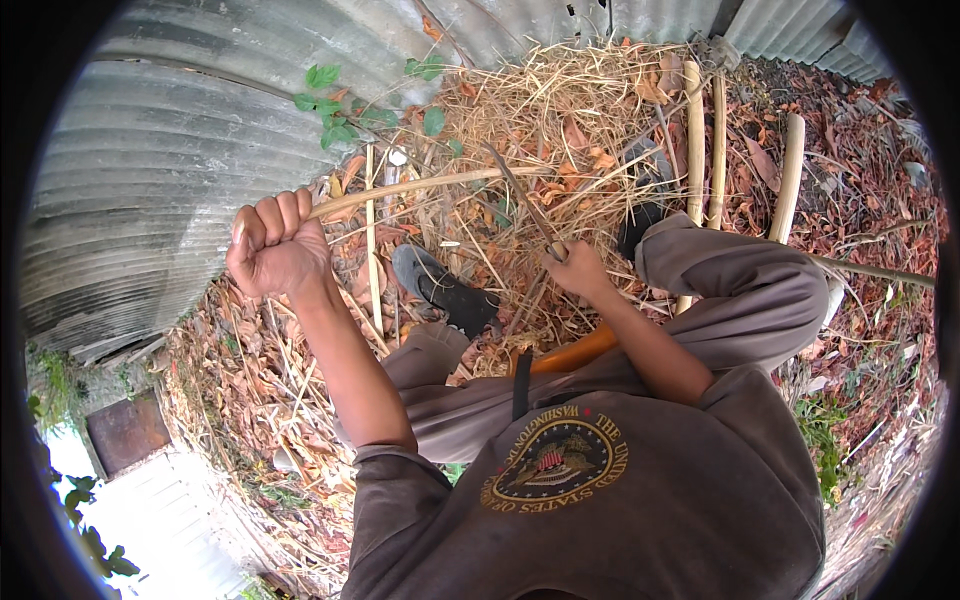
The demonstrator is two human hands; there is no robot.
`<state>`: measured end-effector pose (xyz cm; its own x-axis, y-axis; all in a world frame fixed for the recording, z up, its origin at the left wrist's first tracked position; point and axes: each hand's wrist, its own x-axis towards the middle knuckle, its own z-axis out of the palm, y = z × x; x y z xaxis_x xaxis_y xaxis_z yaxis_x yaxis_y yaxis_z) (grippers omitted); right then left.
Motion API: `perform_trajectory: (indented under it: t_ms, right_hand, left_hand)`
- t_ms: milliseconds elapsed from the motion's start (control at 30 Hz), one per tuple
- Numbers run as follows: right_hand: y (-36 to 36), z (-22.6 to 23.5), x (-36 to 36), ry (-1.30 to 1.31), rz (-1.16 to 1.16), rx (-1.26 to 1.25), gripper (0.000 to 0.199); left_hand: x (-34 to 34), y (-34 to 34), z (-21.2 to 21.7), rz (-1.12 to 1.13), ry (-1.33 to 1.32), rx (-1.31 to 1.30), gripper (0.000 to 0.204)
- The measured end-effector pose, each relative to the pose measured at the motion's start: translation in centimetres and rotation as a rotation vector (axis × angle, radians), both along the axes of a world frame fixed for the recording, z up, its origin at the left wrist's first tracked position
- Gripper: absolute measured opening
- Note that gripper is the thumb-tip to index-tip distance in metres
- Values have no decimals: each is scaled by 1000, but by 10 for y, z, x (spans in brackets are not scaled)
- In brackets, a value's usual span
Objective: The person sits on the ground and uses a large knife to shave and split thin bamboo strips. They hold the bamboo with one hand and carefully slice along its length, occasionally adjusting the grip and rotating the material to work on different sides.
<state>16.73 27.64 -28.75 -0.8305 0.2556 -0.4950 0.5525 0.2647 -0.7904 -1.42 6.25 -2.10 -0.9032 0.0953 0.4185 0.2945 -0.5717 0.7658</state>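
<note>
My left hand (275,245) is raised in a fist around the end of a long thin cane strip (430,185) that runs to the right over the straw. My right hand (578,270) grips the handle of a knife whose dark blade (520,195) points up and left and meets the strip near its far end. I sit with knees bent in grey trousers (740,290), and my dark sandalled foot (445,290) rests on the ground between my hands. An orange stick (575,352) lies across my lap.
A heap of dry straw and brown leaves (560,110) covers the ground ahead. Corrugated metal sheeting (150,180) curves along the left and top. Several peeled pale poles (790,175) lie to the right. Green weeds (335,110) grow by the sheeting.
</note>
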Motion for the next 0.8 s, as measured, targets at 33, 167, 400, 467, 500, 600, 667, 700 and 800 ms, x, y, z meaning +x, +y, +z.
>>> perform_trajectory:
  t_ms: [33, 167, 400, 467, 500, 600, 667, 700, 800]
  right_hand:
    - [0, 1, 2, -13, -11, -13, 43]
    - [2, -1, 8, -21, -71, 13, 47]
    - [-2, -12, 12, 53, 18, 234, 32]
    - [-4, -5, 9, -18, 22, 229, 28]
    - [-4, 0, 7, 42, 25, 227, 27]
    - [-9, 15, 6, 136, 53, 223, 27]
    - [-12, 20, 8, 261, 55, 222, 28]
    - [-13, 19, 10, 270, 138, 143, 27]
    - [-15, 3, 14, 349, 253, 71, 28]
  left_hand:
    - [-1, 0, 0, 4, -9, 4, 38]
    - [-4, 1, 0, -32, 5, 2, 38]
    - [-10, -2, -1, 26, -13, 16, 37]
    - [-13, -4, -2, 42, -16, 21, 36]
    - [-16, -5, -2, 52, -20, 24, 36]
    - [-25, -7, -2, 91, -51, 43, 35]
    - [-29, -6, -2, 87, -36, 28, 38]
    - [-29, -5, -2, 74, -44, 41, 38]
    - [-27, 1, 1, 21, -31, 39, 38]
